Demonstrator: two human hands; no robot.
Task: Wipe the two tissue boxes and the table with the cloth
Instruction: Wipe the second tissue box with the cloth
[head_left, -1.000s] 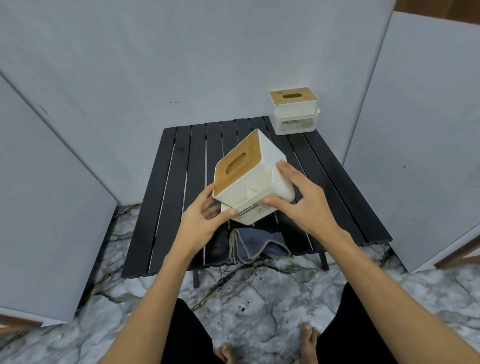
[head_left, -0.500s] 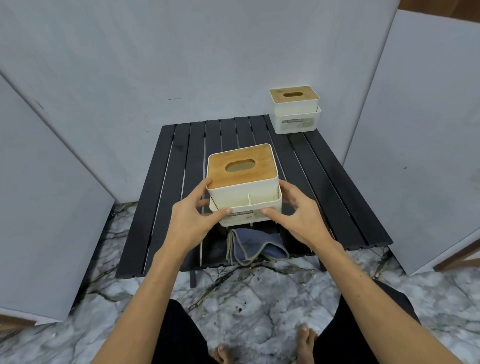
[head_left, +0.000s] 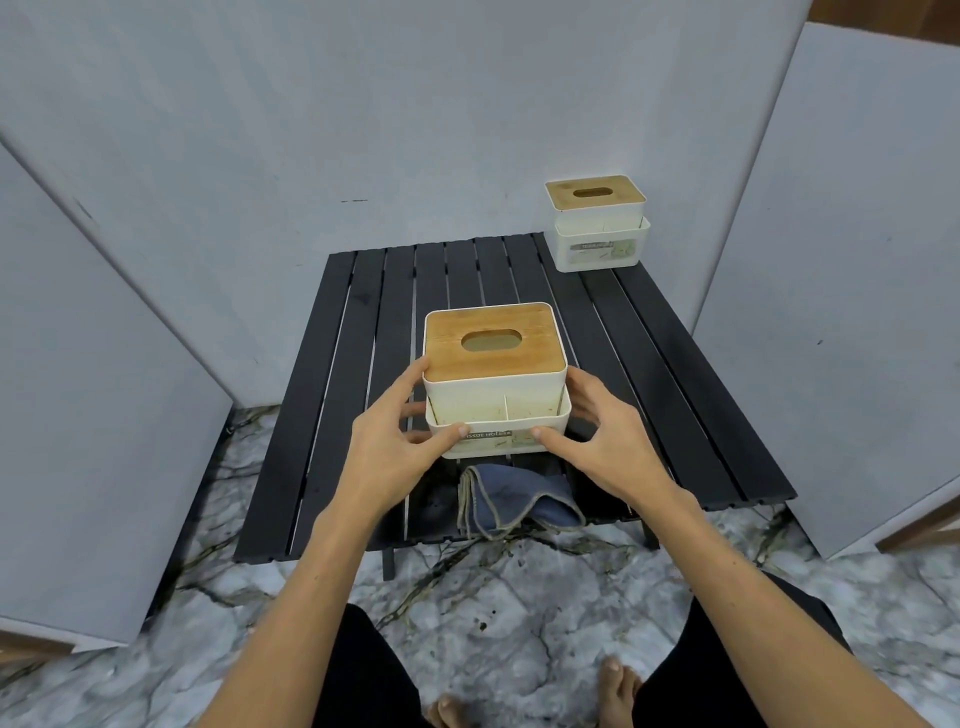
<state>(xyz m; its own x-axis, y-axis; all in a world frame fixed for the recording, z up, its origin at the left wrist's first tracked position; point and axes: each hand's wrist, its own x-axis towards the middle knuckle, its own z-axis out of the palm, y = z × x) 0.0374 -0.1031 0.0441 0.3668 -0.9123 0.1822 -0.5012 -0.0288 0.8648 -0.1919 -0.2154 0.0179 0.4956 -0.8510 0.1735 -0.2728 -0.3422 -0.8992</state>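
A white tissue box with a wooden lid (head_left: 493, 374) stands upright near the middle of the black slatted table (head_left: 358, 332). My left hand (head_left: 395, 447) grips its left side and front corner. My right hand (head_left: 602, 441) grips its right side and front corner. Just in front of the box, at the table's near edge, lies a crumpled blue-grey cloth (head_left: 514, 499). A second white tissue box with a wooden lid (head_left: 597, 223) stands at the far right corner of the table.
Grey panels wall in the table at the back, left and right. The floor below is marbled stone. My legs and bare feet show at the bottom of the view, close to the table's near edge.
The near box was tilted with its lid facing left; both hands have turned it upright and brought it down level at the table surface.
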